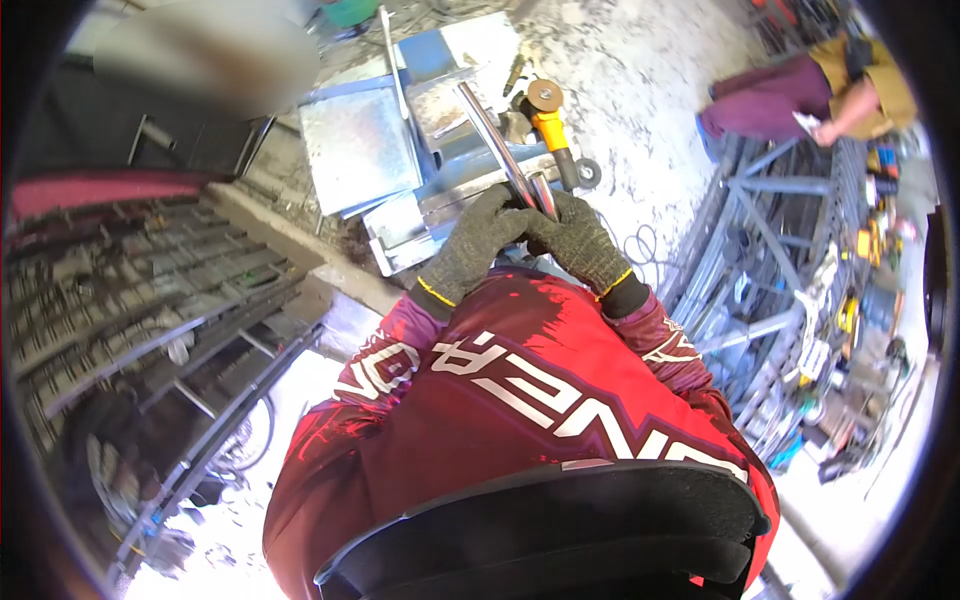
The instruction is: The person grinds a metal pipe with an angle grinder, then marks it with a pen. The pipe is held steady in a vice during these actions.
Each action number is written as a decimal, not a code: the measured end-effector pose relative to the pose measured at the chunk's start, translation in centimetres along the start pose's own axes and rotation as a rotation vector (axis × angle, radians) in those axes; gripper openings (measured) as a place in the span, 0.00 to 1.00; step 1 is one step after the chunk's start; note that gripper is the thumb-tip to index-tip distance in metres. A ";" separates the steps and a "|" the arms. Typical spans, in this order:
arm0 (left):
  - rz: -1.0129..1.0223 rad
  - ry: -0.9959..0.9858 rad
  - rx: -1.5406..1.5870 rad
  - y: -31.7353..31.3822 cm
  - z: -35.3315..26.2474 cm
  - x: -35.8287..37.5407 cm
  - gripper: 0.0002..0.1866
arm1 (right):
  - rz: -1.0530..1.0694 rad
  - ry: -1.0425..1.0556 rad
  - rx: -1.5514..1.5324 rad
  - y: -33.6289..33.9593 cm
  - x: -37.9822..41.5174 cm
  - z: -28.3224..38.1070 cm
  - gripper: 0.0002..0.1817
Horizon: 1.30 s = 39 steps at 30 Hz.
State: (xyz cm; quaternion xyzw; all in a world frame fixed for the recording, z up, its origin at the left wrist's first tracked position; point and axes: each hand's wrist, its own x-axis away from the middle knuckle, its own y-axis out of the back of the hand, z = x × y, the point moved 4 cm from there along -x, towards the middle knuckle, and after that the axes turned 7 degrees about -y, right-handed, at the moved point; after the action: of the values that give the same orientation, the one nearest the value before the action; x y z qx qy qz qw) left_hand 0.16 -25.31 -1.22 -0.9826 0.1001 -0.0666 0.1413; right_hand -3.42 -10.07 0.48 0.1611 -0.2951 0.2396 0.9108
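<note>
A shiny metal tube (496, 135) runs away from me over a pile of galvanised sheet-metal pieces (355, 145). Both hands wear grey knit gloves with yellow cuffs. My left hand (468, 252) and my right hand (582, 242) are closed together around the tube's near end, fingers touching each other. A yellow angle grinder (551, 122) lies just right of the tube with its disc facing up. My red jersey with white lettering (520, 400) fills the lower middle of the view.
Another person (810, 90) in a yellow top crouches at the far right. Grey welded metal frames (760, 260) and scattered tools lie on the right. A metal grating (130, 290) and bars cover the left. A cable (640, 245) loops on the pale floor.
</note>
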 end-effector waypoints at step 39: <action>-1.021 0.044 -0.116 9.9 4.9 20.0 0.23 | 0.483 0.842 2.031 -28.9 -19.6 -18.6 0.13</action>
State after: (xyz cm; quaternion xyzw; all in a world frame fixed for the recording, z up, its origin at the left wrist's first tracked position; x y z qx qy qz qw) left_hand 18.58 -37.65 -6.70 -0.9108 -0.3860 -0.1423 0.0337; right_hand 6.52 -32.76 -30.37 0.6730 0.3441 0.5742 0.3145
